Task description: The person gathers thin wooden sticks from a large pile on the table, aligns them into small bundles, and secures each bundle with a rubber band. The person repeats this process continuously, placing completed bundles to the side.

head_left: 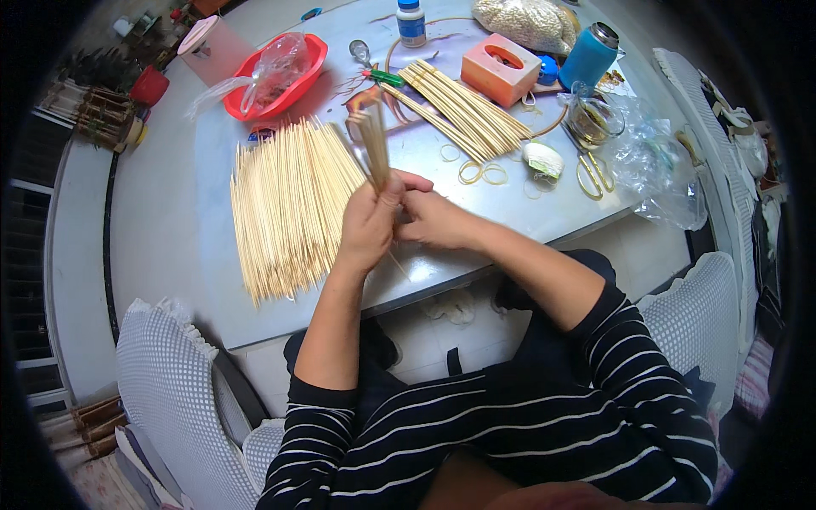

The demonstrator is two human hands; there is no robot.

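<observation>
My left hand is closed around a bundle of thin bamboo skewers, which stands up from the fist and is blurred at its top. Right against it, my right hand is closed, its fingers curled in toward the left hand; what they hold is hidden. A thin stick end pokes out below both hands. To the left lies a wide pile of loose skewers, side by side on the table. Beyond my hands are thicker bundled sticks. Several rubber bands lie nearer, right of the hands.
The table also bears a red basin with a plastic bag, a spoon, a white bottle, an orange tissue box, a blue flask, a glass bowl, scissors and a clear bag. Padded chairs flank me.
</observation>
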